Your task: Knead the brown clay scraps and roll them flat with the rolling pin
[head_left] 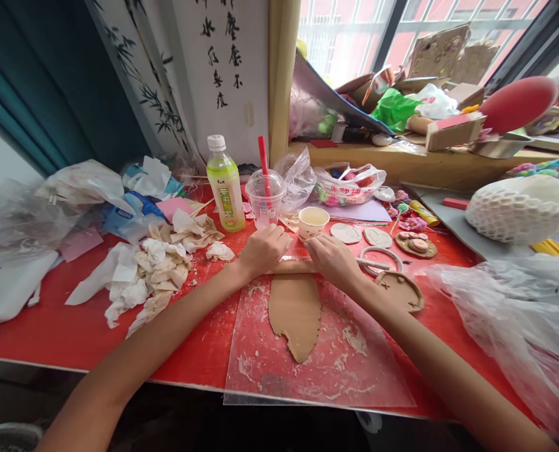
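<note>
A rolling pin (pixel 293 268) lies crosswise over the far end of a flat brown clay slab (pixel 298 314). My left hand (pixel 266 250) is closed around the pin's left end, and my right hand (pixel 331 256) grips its right end. The slab is long, with ragged edges and a notch near its pointed front tip. Beneath it is a clear plastic sheet (pixel 378 383) smeared with dried clay. Just beyond my hands stand a paper cup (pixel 314 223) of cloudy liquid and a clear plastic cup (pixel 265 196) with a red straw.
Crumpled tissues (pixel 152 270) and plastic bags (pixel 76 188) fill the left side. A bottle (pixel 225 188) of yellow-green drink stands behind. To the right lie a round clay piece (pixel 402 292), small clay discs (pixel 346 233), a coiled white cable (pixel 381 258) and a large clear bag (pixel 500 320).
</note>
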Demonstrator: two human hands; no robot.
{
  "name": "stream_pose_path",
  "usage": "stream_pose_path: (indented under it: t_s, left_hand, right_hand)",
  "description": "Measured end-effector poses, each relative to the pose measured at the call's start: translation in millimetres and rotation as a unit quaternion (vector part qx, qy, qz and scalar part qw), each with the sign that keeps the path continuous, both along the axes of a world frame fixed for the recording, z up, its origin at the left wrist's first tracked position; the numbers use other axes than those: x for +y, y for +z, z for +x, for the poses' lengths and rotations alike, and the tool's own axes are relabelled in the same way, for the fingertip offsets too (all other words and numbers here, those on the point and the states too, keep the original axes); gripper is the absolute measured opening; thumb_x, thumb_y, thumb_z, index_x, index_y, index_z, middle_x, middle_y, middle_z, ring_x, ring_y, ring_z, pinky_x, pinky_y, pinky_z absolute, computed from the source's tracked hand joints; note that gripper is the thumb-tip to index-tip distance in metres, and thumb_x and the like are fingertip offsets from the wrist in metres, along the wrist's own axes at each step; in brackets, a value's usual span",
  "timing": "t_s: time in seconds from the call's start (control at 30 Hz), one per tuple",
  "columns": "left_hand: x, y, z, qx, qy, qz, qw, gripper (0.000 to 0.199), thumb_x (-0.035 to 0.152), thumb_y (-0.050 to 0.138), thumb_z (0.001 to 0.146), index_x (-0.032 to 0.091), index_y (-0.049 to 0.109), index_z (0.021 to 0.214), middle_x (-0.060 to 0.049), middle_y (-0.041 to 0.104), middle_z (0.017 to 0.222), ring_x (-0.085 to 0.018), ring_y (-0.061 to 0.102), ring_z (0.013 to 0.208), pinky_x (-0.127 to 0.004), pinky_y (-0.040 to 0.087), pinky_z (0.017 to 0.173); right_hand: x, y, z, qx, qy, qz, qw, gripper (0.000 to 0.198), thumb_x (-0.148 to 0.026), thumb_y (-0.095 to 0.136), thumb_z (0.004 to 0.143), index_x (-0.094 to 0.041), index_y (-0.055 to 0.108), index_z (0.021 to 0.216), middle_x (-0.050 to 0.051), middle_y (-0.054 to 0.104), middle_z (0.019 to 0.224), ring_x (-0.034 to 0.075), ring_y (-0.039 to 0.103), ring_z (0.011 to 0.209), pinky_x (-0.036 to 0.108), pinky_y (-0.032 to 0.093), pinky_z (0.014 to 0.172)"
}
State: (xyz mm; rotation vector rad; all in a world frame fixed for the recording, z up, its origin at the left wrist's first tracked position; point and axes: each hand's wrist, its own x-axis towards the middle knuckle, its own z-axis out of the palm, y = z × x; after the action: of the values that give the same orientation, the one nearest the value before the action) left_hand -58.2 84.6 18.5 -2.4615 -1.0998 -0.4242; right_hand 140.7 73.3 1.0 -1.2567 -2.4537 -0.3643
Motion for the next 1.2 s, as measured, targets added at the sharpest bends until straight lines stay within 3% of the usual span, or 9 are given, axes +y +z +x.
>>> stream_pose_path:
  t_s: [0.1, 0.3, 0.43, 0.6, 0.73, 0.83, 0.93, 1.07, 1.2]
  left_hand:
    - [14.5, -3.9, 5.3, -0.003, 0.031, 0.025, 0.999, 0.037, 0.022, 0.026, 0.094, 0.012, 0.059, 0.080, -0.012, 0.059, 0.077, -0.022, 0.056, 0.078, -0.035, 0.042, 0.066]
    - [21.1, -7.8, 4.4, 0.013, 0.029, -0.027, 0.999, 0.035, 0.028, 0.031, 0.093, 0.014, 0.060, 0.077, -0.007, 0.061, 0.072, -0.018, 0.058, 0.067, -0.029, 0.041, 0.058]
    - [-7.3, -13.6, 4.7, 0.011, 0.018, -0.045, 0.999, 0.036, 0.031, 0.031, 0.093, 0.010, 0.059, 0.097, -0.012, 0.063, 0.099, -0.023, 0.058, 0.096, -0.035, 0.045, 0.081]
    - [-36.2, -26.1, 3.5, 0.002, 0.005, -0.076, 0.997, 0.053, 0.037, 0.023, 0.095, 0.002, 0.038, 0.132, -0.018, 0.039, 0.140, -0.025, 0.031, 0.133, -0.041, 0.026, 0.109]
    - [-16.6, -22.5, 5.6, -0.010, 0.028, -0.070, 0.997, 0.051, 0.033, 0.025, 0.095, 0.000, 0.040, 0.131, -0.020, 0.041, 0.138, -0.024, 0.032, 0.133, -0.040, 0.026, 0.110]
    - [4.6, -13.1, 7.7, -0.001, 0.008, -0.062, 0.998, 0.046, 0.031, 0.027, 0.094, 0.002, 0.051, 0.120, -0.019, 0.050, 0.131, -0.024, 0.038, 0.130, -0.040, 0.029, 0.108]
    - [9.0, -10.2, 8.3, 0.005, -0.003, -0.062, 0.998, 0.045, 0.030, 0.026, 0.094, 0.003, 0.052, 0.120, -0.019, 0.048, 0.133, -0.023, 0.035, 0.132, -0.040, 0.027, 0.110]
    - [-20.8, -21.0, 5.8, -0.014, 0.047, -0.085, 0.995, 0.053, 0.035, 0.023, 0.095, 0.001, 0.040, 0.132, -0.019, 0.038, 0.141, -0.023, 0.031, 0.134, -0.039, 0.026, 0.111]
    - [-46.1, -31.1, 4.0, -0.007, 0.043, -0.109, 0.993, 0.054, 0.037, 0.019, 0.096, 0.005, 0.039, 0.134, -0.015, 0.042, 0.140, -0.022, 0.036, 0.132, -0.037, 0.028, 0.110]
  right_hand:
    - [12.9, -5.6, -5.9, -0.012, -0.016, 0.005, 1.000, 0.040, -0.023, 0.023, 0.096, -0.014, 0.060, 0.082, 0.011, 0.063, 0.079, 0.023, 0.056, 0.080, 0.035, 0.040, 0.076]
    - [5.5, -9.3, -9.2, -0.040, -0.015, -0.004, 0.999, 0.043, -0.027, 0.020, 0.096, -0.014, 0.059, 0.089, 0.014, 0.061, 0.092, 0.026, 0.053, 0.089, 0.039, 0.039, 0.082]
    - [-36.9, -10.2, -6.4, -0.028, -0.035, -0.016, 0.999, 0.049, -0.037, 0.017, 0.097, -0.010, 0.053, 0.117, 0.016, 0.055, 0.121, 0.028, 0.047, 0.114, 0.044, 0.035, 0.095]
    - [-70.0, -14.0, 0.5, -0.026, 0.010, -0.086, 0.996, 0.067, -0.051, 0.016, 0.094, -0.006, 0.025, 0.142, 0.014, 0.027, 0.148, 0.022, 0.020, 0.138, 0.042, 0.020, 0.112]
    - [-46.7, -12.2, -3.7, -0.023, -0.026, -0.086, 0.996, 0.070, -0.053, 0.012, 0.093, -0.004, 0.024, 0.142, 0.016, 0.023, 0.148, 0.025, 0.018, 0.138, 0.048, 0.018, 0.111]
    - [-21.1, -9.0, -9.4, -0.025, -0.036, -0.084, 0.996, 0.066, -0.048, 0.012, 0.095, -0.004, 0.025, 0.142, 0.016, 0.024, 0.148, 0.025, 0.019, 0.138, 0.048, 0.020, 0.111]
    - [-15.1, -7.7, -10.2, -0.036, -0.025, -0.081, 0.996, 0.063, -0.045, 0.012, 0.095, -0.004, 0.029, 0.141, 0.016, 0.024, 0.148, 0.025, 0.019, 0.138, 0.048, 0.018, 0.111]
    - [-48.8, -12.0, -1.9, -0.028, -0.011, -0.083, 0.996, 0.069, -0.051, 0.015, 0.093, -0.004, 0.024, 0.142, 0.016, 0.023, 0.148, 0.023, 0.018, 0.138, 0.043, 0.019, 0.112]
    - [-79.6, -16.1, 5.6, -0.036, 0.032, -0.078, 0.996, 0.068, -0.052, 0.018, 0.093, -0.006, 0.018, 0.144, 0.012, 0.018, 0.150, 0.019, 0.012, 0.139, 0.038, 0.017, 0.114]
